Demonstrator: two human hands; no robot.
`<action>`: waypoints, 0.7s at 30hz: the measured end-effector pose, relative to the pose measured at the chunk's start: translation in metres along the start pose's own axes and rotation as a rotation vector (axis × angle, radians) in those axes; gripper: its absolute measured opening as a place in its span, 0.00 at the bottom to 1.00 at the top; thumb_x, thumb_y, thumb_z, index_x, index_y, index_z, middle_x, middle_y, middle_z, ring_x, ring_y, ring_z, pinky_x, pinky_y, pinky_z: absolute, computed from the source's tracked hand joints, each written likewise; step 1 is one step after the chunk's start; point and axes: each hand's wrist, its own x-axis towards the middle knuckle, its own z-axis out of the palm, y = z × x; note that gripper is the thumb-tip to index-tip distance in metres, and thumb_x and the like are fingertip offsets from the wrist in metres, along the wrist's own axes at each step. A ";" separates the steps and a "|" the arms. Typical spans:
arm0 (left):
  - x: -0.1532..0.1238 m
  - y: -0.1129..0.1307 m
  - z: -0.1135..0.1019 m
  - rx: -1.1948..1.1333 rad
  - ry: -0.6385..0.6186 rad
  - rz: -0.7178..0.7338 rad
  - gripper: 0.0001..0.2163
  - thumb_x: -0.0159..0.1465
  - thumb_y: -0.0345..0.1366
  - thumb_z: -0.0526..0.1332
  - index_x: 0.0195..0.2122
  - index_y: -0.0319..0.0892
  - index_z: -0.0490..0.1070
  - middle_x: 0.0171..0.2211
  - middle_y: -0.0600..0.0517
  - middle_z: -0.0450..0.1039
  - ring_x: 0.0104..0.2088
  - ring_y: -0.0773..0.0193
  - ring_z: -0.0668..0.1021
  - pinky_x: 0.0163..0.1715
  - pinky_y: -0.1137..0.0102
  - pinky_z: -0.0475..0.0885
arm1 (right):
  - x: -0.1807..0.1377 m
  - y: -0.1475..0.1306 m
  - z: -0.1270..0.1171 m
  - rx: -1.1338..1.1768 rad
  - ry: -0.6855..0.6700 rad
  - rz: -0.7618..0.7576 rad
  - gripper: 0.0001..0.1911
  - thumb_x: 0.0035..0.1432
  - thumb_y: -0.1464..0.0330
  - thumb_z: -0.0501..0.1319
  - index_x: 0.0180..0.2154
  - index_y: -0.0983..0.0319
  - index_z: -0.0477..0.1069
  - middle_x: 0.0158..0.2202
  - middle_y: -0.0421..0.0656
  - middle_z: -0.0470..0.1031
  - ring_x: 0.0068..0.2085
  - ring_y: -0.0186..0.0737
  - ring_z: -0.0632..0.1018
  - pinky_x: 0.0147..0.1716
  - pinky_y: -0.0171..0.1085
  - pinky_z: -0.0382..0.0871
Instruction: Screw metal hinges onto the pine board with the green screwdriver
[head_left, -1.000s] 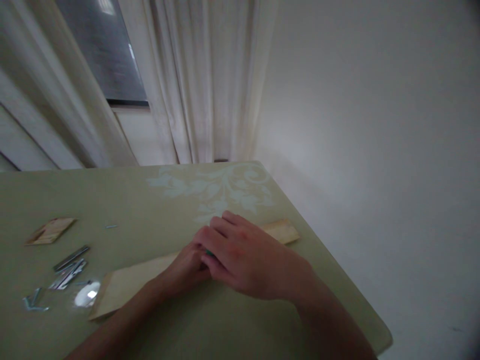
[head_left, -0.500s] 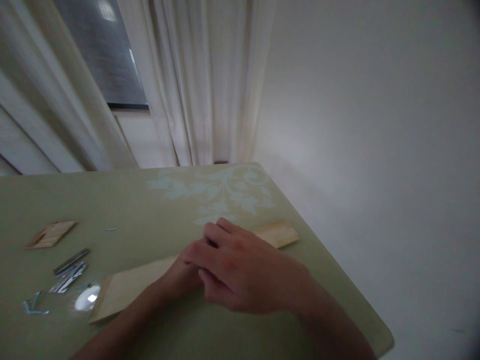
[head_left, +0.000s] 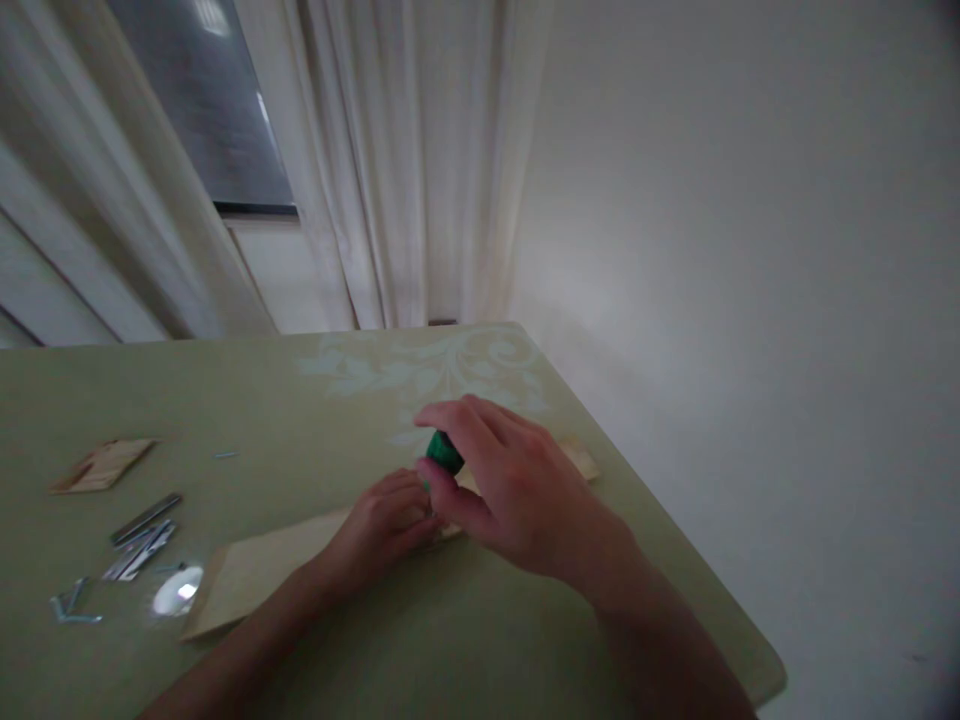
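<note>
A long pale wooden board [head_left: 277,555] lies slantwise on the table. My left hand [head_left: 386,520] is closed over the middle of the board, its fingertips close to the tool's lower end. Above that spot my right hand [head_left: 517,485] grips the green handle of what looks like a screwdriver [head_left: 445,453], thumb and fingers round it. The handle stands nearly upright over the board. Its tip is hidden behind the left fingers, and whether a screw sits under it I cannot tell.
Left of the board are a shiny round disc [head_left: 178,591], metal strips [head_left: 142,545], several screws [head_left: 75,605] and a small wooden piece [head_left: 105,466]. A single screw [head_left: 225,455] lies farther back. The green table [head_left: 420,650] ends at a slanting right edge near the wall.
My right hand has lifted and its fingers have opened up somewhat, so the green handle now shows. Before, it covered my left fingers. The left hand stays on the board.
</note>
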 end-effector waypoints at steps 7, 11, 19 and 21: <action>0.012 0.004 -0.033 -0.112 -0.020 -0.221 0.11 0.71 0.47 0.65 0.41 0.47 0.83 0.39 0.50 0.85 0.39 0.60 0.83 0.40 0.70 0.77 | -0.003 0.008 -0.021 0.043 0.454 0.010 0.13 0.72 0.69 0.59 0.56 0.58 0.67 0.46 0.45 0.77 0.40 0.38 0.79 0.42 0.38 0.75; 0.013 -0.010 -0.061 -0.051 -0.041 -0.373 0.16 0.69 0.50 0.63 0.50 0.46 0.81 0.38 0.50 0.85 0.38 0.58 0.84 0.39 0.68 0.77 | -0.009 0.012 -0.030 0.043 0.581 0.054 0.12 0.70 0.67 0.61 0.54 0.58 0.70 0.40 0.41 0.75 0.33 0.34 0.77 0.34 0.34 0.74; -0.046 -0.068 -0.132 0.450 0.021 -0.858 0.16 0.62 0.49 0.58 0.40 0.45 0.78 0.33 0.48 0.85 0.32 0.53 0.83 0.35 0.64 0.73 | -0.016 0.008 -0.039 0.031 0.557 0.049 0.10 0.70 0.66 0.61 0.52 0.58 0.71 0.38 0.40 0.75 0.31 0.32 0.76 0.32 0.34 0.73; -0.064 -0.074 -0.145 0.532 0.089 -0.917 0.18 0.60 0.51 0.58 0.40 0.45 0.79 0.35 0.46 0.85 0.36 0.50 0.84 0.37 0.63 0.73 | -0.016 0.006 -0.040 0.037 0.547 0.036 0.10 0.70 0.66 0.61 0.52 0.58 0.72 0.38 0.40 0.76 0.31 0.32 0.76 0.33 0.34 0.74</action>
